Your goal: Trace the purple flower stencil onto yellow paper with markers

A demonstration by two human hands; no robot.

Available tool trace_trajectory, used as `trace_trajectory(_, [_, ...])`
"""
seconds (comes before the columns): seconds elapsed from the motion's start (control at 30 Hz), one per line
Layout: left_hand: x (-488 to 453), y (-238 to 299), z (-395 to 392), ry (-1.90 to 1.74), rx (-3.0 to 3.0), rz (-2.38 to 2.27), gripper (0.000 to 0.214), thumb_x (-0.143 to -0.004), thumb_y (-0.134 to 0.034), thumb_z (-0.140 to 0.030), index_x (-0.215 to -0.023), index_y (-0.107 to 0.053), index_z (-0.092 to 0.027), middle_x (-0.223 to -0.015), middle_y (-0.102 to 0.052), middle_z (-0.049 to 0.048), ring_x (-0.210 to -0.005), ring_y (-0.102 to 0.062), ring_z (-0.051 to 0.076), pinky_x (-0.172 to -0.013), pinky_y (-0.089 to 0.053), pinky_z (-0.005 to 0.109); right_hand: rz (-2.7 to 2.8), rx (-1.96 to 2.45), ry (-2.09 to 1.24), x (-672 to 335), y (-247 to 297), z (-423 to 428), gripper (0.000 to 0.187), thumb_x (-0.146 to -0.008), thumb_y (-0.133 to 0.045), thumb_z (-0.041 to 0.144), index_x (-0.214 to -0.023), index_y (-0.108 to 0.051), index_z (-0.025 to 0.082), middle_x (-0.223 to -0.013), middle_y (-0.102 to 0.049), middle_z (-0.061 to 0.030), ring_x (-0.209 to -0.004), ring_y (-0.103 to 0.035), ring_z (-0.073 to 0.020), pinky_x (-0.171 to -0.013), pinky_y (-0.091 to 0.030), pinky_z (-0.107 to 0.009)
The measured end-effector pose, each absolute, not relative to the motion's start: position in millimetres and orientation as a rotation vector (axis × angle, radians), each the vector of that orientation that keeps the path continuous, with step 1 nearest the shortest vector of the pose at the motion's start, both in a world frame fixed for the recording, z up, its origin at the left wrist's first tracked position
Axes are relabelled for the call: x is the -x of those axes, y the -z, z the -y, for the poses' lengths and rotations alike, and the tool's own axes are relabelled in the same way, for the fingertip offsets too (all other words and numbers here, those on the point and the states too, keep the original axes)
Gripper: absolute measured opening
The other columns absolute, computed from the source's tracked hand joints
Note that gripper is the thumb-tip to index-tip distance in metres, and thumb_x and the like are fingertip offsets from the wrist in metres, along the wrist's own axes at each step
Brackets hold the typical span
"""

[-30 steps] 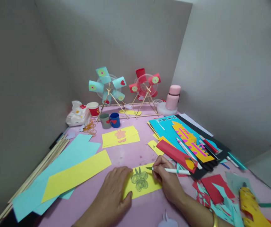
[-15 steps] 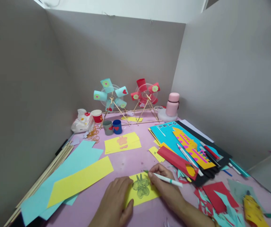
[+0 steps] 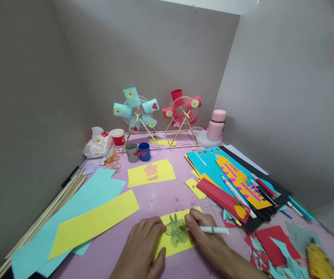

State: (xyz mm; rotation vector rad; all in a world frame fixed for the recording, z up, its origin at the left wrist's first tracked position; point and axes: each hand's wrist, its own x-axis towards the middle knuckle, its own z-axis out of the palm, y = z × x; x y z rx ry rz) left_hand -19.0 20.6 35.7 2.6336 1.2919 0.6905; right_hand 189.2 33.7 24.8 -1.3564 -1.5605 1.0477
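Note:
A small yellow paper (image 3: 181, 250) lies before me on the table, bearing a green scribbled drawing (image 3: 175, 232) of looped petals with two upright strokes at its top. My left hand (image 3: 145, 242) rests on the paper's left edge, its fingers stretched out and holding nothing. Pinched in my right hand (image 3: 203, 232) is a white marker with a green band (image 3: 216, 230). Its tip, partly hidden by my fingers, meets the right side of the drawing. Beyond lies another yellow paper with an orange flower drawing (image 3: 167, 174).
Two paper-bladed wheels, one light blue (image 3: 122, 110) and one red (image 3: 177, 97), stand on stick frames at the back. Blue sheets (image 3: 76, 209) and a yellow strip (image 3: 97, 224) lie left. Markers, a red folded strip (image 3: 217, 195) and paper scraps (image 3: 277, 248) crowd the right. A pink bottle (image 3: 215, 128) stands behind.
My right hand has shifted slightly, and the marker has turned nearer level, its tip moving down from the drawing's top onto its right side. The view has tilted down a little.

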Motion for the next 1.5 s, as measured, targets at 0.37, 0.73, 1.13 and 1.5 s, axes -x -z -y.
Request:
trace_trajectory(0.37, [17,-35,-19,-0.682,-2.579,-1.301,0.033,-0.082,-0.052,-0.016,-0.114,-0.049,-0.023,-0.114,-0.059,0.0074,-0.105,-0.054,0.024,-0.089,-0.047,0.038,1.743,1.399,-0.953,-187,-28,-33,0.042,-0.096,-0.032,0.048,-0.063,-0.034,0.023,-0.056,-0.035,0.0047,-0.056,-0.040,-0.0149,-0.052,-0.027,-0.026])
trace_trajectory(0.73, [19,-32,-22,-0.670,-2.652,-1.275,0.036,-0.080,-0.055,-0.017,-0.115,-0.046,-0.022,-0.114,-0.059,0.0073,-0.104,-0.055,0.024,-0.088,-0.047,0.038,1.711,1.386,-0.984,-191,-28,-30,0.046,-0.094,-0.033,0.055,-0.062,-0.036,0.022,-0.059,-0.038,0.0034,-0.058,-0.040,-0.0150,-0.052,-0.030,-0.025])
trace_trajectory(1.13, [17,-33,-20,-0.592,-2.550,-1.269,0.035,-0.081,-0.052,-0.015,-0.115,-0.045,-0.021,-0.115,-0.055,0.0078,-0.105,-0.051,0.025,-0.089,-0.045,0.041,1.711,1.166,-1.150,-184,-20,-38,0.033,-0.089,-0.050,0.046,-0.070,-0.044,0.021,-0.059,-0.043,0.0050,-0.054,-0.039,-0.0121,-0.049,-0.027,-0.023])
trace_trajectory(1.5, [16,-36,-18,-0.591,-2.483,-1.286,0.036,-0.080,-0.053,-0.013,-0.114,-0.046,-0.022,-0.114,-0.054,0.0070,-0.103,-0.050,0.025,-0.089,-0.044,0.042,1.733,1.181,-1.112,-183,-15,-37,0.032,-0.092,-0.048,0.043,-0.069,-0.043,0.021,-0.059,-0.042,0.0057,-0.054,-0.038,-0.0114,-0.049,-0.026,-0.022])
